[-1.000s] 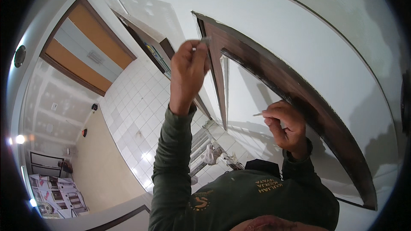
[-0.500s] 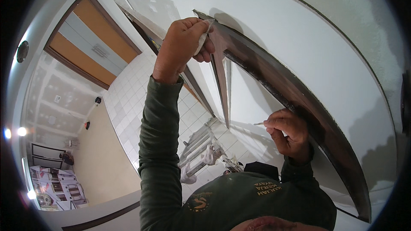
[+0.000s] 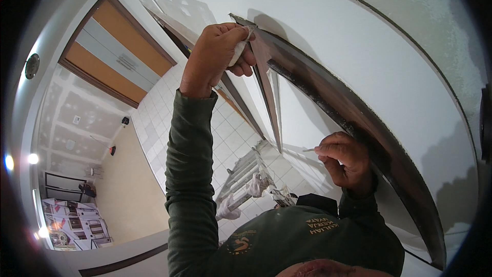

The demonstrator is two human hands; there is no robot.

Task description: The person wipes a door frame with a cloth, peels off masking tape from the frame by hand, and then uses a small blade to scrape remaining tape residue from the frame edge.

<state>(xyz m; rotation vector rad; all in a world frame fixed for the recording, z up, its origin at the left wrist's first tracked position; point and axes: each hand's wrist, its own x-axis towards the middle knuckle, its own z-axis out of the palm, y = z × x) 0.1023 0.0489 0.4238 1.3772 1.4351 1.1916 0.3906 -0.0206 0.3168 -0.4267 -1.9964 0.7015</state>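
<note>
My left hand [image 3: 218, 54] is raised at the upper corner of a dark brown door frame [image 3: 328, 90]. Its fingers are closed on a crumpled whitish cloth [image 3: 239, 52], part of which the palm and fingers hide. Lower and to the right, my right hand [image 3: 346, 160] pinches a thin pale stick [image 3: 309, 150] between thumb and fingers. Only the stick's tip shows, pointing left. That hand is close beside the frame's dark edge, and I cannot tell whether it touches it.
A metal stepladder [image 3: 243, 177] stands below me, with pale rags [image 3: 229, 209] hanging on it. White wall [image 3: 389, 72] surrounds the frame. At left are a tiled floor [image 3: 164, 100], an orange and grey double door [image 3: 120, 51] and a patched wall [image 3: 77, 113].
The room at left has shifted slightly right and down in the picture. My left hand has tipped a little, still gripping the cloth. My right hand has stayed nearly in place.
</note>
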